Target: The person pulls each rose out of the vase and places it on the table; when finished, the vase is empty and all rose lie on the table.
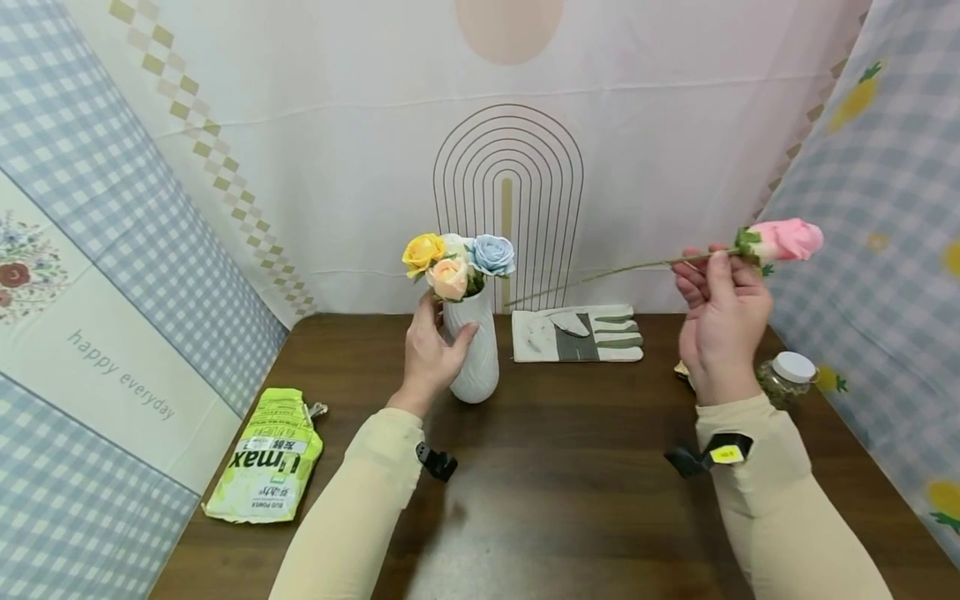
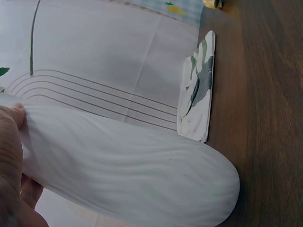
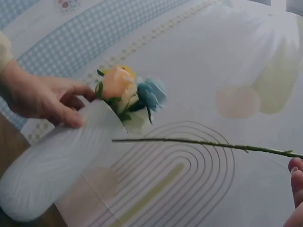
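A white ribbed vase point(image 1: 476, 367) stands on the table, holding a yellow rose point(image 1: 424, 252), a peach rose point(image 1: 448, 279), a blue rose point(image 1: 493, 255) and a white bloom behind them. My left hand point(image 1: 433, 354) grips the vase by its upper part, thumb on the near side. Up at the right, my right hand point(image 1: 723, 312) pinches a pink rose point(image 1: 791, 240) by the stem just below its bloom. Its long thin stem point(image 3: 203, 142) points left, the tip near the vase mouth in the right wrist view. The vase hides the lower stems of the other roses.
Behind the vase, folded work gloves point(image 1: 543, 337) lie at the table's back edge. A green bag point(image 1: 270, 458) with a clip lies at the left. A white-lidded jar point(image 1: 789, 377) stands at the right, beside a small yellow item partly hidden by my right wrist. Patterned cloths enclose the table.
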Demonstrator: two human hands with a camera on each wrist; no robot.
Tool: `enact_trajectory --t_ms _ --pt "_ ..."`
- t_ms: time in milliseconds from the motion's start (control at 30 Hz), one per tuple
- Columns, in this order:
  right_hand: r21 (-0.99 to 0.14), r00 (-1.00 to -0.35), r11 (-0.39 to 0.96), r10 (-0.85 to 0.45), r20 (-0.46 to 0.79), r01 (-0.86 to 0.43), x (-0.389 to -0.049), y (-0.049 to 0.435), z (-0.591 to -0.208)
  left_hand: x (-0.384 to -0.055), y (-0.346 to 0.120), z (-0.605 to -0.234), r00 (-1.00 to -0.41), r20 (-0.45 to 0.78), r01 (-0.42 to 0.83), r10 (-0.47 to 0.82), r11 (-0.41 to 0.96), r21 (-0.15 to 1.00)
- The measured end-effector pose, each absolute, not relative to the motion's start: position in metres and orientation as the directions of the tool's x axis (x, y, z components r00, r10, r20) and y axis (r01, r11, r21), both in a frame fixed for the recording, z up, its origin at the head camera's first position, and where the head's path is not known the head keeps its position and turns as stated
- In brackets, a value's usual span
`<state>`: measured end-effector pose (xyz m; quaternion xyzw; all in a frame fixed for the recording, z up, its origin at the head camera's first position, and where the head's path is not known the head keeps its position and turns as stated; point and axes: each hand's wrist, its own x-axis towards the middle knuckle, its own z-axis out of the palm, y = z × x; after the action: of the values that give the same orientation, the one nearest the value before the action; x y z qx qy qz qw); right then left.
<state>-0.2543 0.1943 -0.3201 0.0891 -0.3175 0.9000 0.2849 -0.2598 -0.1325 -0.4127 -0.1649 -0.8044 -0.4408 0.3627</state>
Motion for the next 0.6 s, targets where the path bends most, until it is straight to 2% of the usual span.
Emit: enact_trajectory --t_ms 333,600 --pt "-0.644 -0.838 -0.55 0.454 0.304 -0.532 -0.248 0.232 -0.372 -0.259 -0.13 -0.413 -0.696 0.716 0.571 -0.054 0.564 0.597" --pt "-0.777 -0.842 -0.415 0.472 0.26 -0.473 -0.245 0.241 -0.408 -0.26 -0.13 -0.415 -0.688 0.724 0.575 -0.062 0.562 0.595"
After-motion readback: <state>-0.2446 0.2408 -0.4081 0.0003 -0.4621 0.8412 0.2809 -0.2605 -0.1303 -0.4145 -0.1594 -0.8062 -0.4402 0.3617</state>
